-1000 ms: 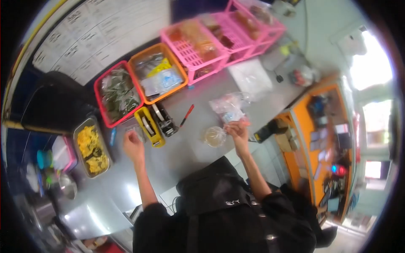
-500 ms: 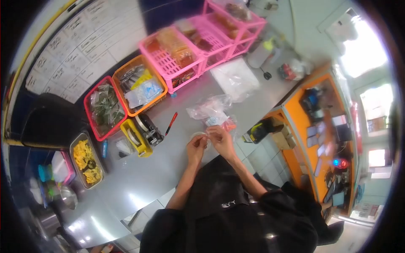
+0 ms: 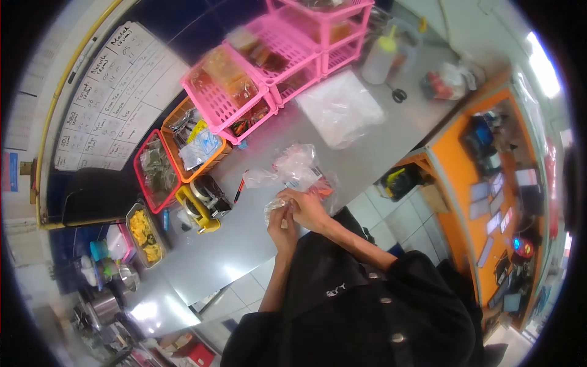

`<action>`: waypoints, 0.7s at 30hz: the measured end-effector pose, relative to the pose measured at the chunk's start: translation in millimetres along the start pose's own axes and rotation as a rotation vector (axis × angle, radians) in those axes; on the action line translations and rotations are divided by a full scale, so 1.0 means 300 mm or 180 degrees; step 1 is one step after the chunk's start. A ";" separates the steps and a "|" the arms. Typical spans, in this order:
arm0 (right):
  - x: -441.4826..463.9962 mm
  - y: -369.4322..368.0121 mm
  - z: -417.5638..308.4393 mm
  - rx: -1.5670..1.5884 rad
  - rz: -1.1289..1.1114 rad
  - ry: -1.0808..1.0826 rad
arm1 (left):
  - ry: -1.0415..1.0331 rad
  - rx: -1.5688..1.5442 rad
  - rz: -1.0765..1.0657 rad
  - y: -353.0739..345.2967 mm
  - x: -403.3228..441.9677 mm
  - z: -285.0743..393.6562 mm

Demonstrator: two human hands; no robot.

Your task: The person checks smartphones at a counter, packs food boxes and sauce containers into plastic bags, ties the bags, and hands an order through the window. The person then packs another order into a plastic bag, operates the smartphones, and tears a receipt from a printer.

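My left hand [image 3: 283, 230] and my right hand [image 3: 304, 209] are together near the front edge of the metal table. Between and behind their fingers is a small clear plastic bag [image 3: 274, 208], mostly hidden by them. Both hands are closed on it. Just beyond them lies a larger clear bag [image 3: 298, 164] with pink and orange contents. A red pen [image 3: 239, 190] rests to its left. Further left stand a yellow tape dispenser [image 3: 199, 211] and a black tape dispenser [image 3: 211, 194].
Pink stacked baskets [image 3: 275, 82] stand at the back beside an orange basket [image 3: 221, 153] and a red basket [image 3: 139, 183]. A steel tray [image 3: 160, 257] of yellow food is at left. White plastic sheets [image 3: 339, 110], scissors [image 3: 398, 95] and a squeeze bottle [image 3: 377, 64] are at right.
My left hand has come over from beside the tape dispenser to meet my right hand at the small bag. The view has turned and shifted.
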State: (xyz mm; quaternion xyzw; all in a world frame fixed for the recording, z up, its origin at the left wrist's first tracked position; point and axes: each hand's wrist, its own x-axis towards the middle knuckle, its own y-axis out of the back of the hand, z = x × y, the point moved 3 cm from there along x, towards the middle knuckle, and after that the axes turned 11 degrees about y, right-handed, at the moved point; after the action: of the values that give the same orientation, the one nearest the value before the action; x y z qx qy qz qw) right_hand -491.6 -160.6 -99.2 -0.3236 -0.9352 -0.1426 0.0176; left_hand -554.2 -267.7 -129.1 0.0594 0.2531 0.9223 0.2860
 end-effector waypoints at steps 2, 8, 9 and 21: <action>0.007 0.008 0.013 0.0241 -0.0011 0.0027 | -0.0348 -0.0305 0.0266 -0.013 -0.015 0.051; 0.004 0.094 0.073 0.0612 0.0081 0.0117 | 0.0563 -0.0909 0.0508 -0.077 0.042 -0.006; 0.003 0.141 0.099 0.0091 0.0173 -0.0428 | 0.0571 -0.0916 0.0555 -0.083 0.056 0.008; 0.115 0.143 0.334 0.0256 0.0180 -0.1021 | 0.0834 -0.0439 0.0737 -0.165 0.156 0.051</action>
State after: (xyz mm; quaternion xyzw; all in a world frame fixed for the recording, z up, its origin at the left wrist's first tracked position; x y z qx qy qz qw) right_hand -486.5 -79.8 -179.9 -0.3675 -0.9215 -0.0510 -0.1150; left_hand -564.7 -199.9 -142.3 -0.0522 0.2159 0.9640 0.1460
